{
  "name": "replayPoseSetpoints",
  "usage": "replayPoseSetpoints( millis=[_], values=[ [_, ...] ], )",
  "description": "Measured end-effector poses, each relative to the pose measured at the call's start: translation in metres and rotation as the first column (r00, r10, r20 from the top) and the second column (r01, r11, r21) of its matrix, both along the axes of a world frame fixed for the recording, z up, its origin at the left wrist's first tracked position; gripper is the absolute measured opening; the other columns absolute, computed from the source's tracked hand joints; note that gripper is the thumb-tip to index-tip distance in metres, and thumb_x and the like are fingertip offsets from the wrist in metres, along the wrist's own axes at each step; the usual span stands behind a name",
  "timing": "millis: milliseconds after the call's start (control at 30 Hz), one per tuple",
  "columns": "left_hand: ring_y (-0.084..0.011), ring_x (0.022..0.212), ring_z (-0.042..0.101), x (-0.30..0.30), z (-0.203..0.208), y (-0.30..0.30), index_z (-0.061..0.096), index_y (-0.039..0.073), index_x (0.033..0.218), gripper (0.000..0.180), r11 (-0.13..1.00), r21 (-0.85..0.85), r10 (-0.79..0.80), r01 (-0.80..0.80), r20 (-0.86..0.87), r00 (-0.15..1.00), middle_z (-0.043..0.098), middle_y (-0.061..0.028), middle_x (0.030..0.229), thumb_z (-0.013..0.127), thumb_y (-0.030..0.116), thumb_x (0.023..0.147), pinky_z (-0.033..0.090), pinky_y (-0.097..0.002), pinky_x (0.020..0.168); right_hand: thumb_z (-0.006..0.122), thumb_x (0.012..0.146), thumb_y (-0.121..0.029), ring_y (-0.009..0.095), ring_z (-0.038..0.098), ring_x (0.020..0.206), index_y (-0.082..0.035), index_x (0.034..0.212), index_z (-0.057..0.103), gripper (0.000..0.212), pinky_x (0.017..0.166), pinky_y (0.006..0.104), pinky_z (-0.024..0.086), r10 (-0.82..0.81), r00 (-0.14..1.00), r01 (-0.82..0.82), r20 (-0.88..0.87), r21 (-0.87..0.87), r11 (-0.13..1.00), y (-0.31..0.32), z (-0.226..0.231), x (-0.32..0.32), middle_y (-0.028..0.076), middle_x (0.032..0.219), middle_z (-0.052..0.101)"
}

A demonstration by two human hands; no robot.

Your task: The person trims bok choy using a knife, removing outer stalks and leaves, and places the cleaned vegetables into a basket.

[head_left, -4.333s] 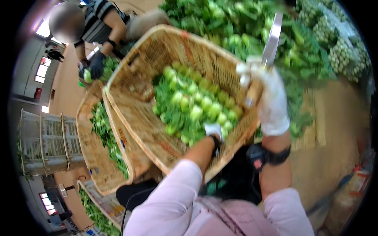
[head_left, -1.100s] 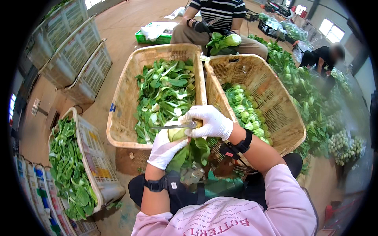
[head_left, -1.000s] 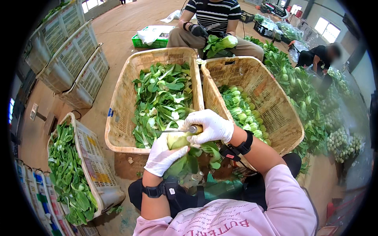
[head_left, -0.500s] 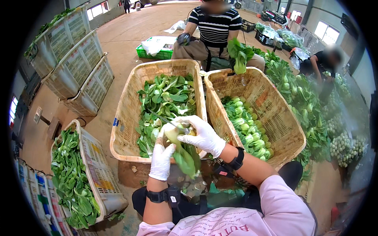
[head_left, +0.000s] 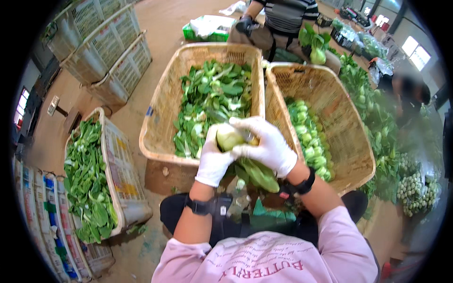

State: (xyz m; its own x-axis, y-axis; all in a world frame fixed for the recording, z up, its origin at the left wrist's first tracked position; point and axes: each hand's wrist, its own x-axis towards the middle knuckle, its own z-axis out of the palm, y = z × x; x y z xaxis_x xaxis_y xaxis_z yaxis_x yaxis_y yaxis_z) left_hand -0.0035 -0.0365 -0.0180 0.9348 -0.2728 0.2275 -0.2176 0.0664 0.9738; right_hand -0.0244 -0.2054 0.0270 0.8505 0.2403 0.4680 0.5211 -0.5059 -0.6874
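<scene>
Bok choy head [head_left: 230, 137] is held between the two gloved hands, its pale base turned up and its leaves trailing below the fingers to the right. It is gripped from the left by the curled left hand [head_left: 212, 156]; a knife [head_left: 255, 140] is held around its handle in the right hand [head_left: 273, 145], but whether the blurred blade touches the base cannot be told. Since half a second ago, the hands have been drawn closer together and the leaves swung from hanging down toward the lower right, so the head seems to have been turned, with work on it judged to be under way. Just beyond the fingers, loose leaves [head_left: 200, 94] are held in the left crate [head_left: 163, 113]; to their right, rowed heads [head_left: 311, 141] lie in the right crate [head_left: 347, 118], both seemingly unchanged. Farthest out, another head [head_left: 318, 52] is held up by a co-worker [head_left: 289, 16], much as before.
</scene>
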Motion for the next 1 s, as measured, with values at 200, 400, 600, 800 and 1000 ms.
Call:
replayPoseSetpoints(
  millis=[200, 400, 600, 800, 1000],
  values=[
    [-0.0114, 0.095, 0.054, -0.004, 0.012, 0.006, 0.054, 0.005, 0.114, 0.052, 0.997, 0.018, -0.068, 0.072, -0.174, 0.982, 0.058, -0.0026, 0.106, 0.08, 0.016, 0.07, 0.044, -0.0262, 0.086, 0.075, 0.076, -0.015, 0.013, 0.059, 0.093, -0.002, 0.11, 0.063, 0.039, 0.086, 0.028, 0.046, 0.184, 0.909, -0.068, -0.373, 0.302, 0.951, -0.015, -0.001, 0.009, 0.007, 0.1, 0.064],
    [-0.0132, 0.096, 0.056, 0.0, 0.025, 0.025, 0.052, 0.004, 0.12, 0.059, 0.954, -0.165, -0.295, 0.251, -0.346, 0.891, 0.058, -0.0033, 0.109, 0.078, 0.009, 0.068, 0.044, -0.0271, 0.088, 0.069, 0.081, -0.015, 0.009, 0.058, 0.084, -0.001, 0.111, 0.062, 0.034, 0.078, 0.0228, 0.047, 0.475, 0.626, -0.198, -0.619, 0.463, 0.864, -0.035, 0.025, 0.032, 0.005, 0.098, 0.065],
    [-0.0155, 0.106, 0.054, 0.001, 0.022, 0.021, 0.047, 0.006, 0.125, 0.068, 0.927, -0.313, -0.285, 0.204, -0.238, 0.929, 0.055, -0.0046, 0.117, 0.079, 0.002, 0.065, 0.046, -0.0291, 0.092, 0.067, 0.085, -0.021, 0.01, 0.06, 0.082, -0.001, 0.117, 0.058, 0.039, 0.076, 0.0234, 0.047, -0.363, 0.922, 0.378, -0.136, 0.11, 0.919, -0.064, -0.011, 0.098, 0.005, 0.098, 0.063],
    [-0.0253, 0.093, 0.06, 0.011, 0.005, 0.008, 0.054, 0.006, 0.118, 0.066, 0.877, 0.434, 0.031, -0.208, 0.38, 0.924, 0.062, -0.0113, 0.099, 0.082, 0.029, 0.063, 0.048, -0.0349, 0.083, 0.075, 0.077, -0.022, 0.014, 0.057, 0.097, -0.003, 0.122, 0.055, 0.053, 0.086, 0.0271, 0.046, 0.114, 0.95, 0.056, -0.292, 0.516, 0.855, -0.02, -0.019, 0.029, 0.005, 0.106, 0.061],
    [-0.0304, 0.094, 0.06, 0.007, 0.007, -0.017, 0.037, 0.013, 0.14, 0.101, 0.804, 0.511, -0.033, -0.305, 0.551, 0.834, 0.063, -0.0128, 0.102, 0.084, 0.039, 0.055, 0.047, -0.0401, 0.083, 0.073, 0.079, -0.022, 0.006, 0.055, 0.081, -0.003, 0.124, 0.052, 0.053, 0.07, 0.021, 0.046, 0.141, 0.831, 0.283, -0.538, 0.628, 0.725, -0.056, -0.037, -0.011, 0.002, 0.098, 0.061]
  ],
)
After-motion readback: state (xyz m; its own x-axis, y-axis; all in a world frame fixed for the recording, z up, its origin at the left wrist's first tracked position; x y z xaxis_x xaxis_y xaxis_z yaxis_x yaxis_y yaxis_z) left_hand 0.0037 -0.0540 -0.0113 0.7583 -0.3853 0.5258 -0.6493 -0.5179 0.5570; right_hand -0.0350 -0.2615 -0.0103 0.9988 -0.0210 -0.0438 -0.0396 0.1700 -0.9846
